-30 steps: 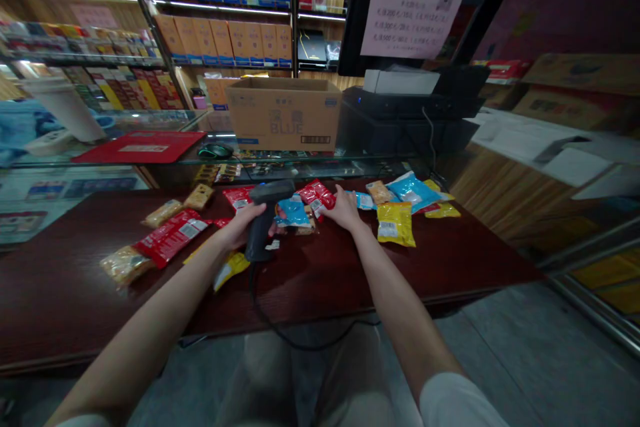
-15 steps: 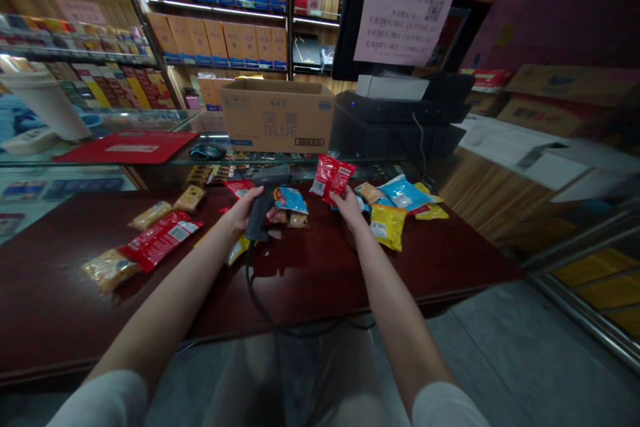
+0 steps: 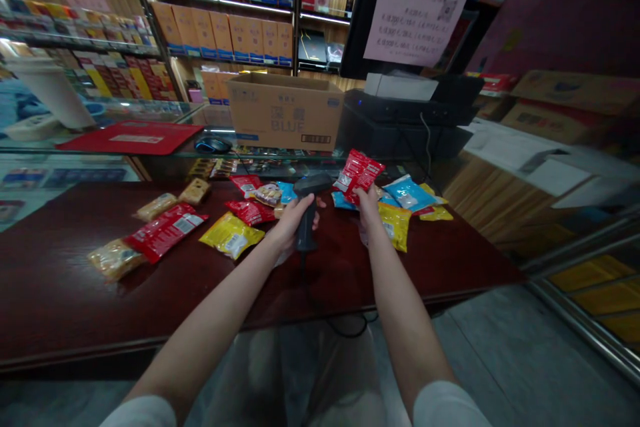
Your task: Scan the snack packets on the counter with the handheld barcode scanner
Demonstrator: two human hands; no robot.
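My left hand (image 3: 290,221) is closed round the grip of a dark handheld barcode scanner (image 3: 309,212), held upright above the dark red wooden counter (image 3: 320,280). Its head points right at a red snack packet (image 3: 358,175), which my right hand (image 3: 369,201) holds up by its lower edge, just beside the scanner. Below and behind my hands lie several snack packets: a yellow one (image 3: 231,235), red ones (image 3: 167,231), a blue one (image 3: 410,193) and another yellow one (image 3: 396,224).
A cardboard box (image 3: 286,111) and a computer mouse (image 3: 212,144) with a red mat (image 3: 131,137) sit on the glass case behind the counter. A black printer (image 3: 400,117) stands at the right. Shelves of boxed goods fill the back wall. The scanner's cable (image 3: 345,328) hangs off the counter's front edge.
My right hand picked the red packet off the pile and raised it. My left hand moved the scanner right, bringing its head next to the packet.
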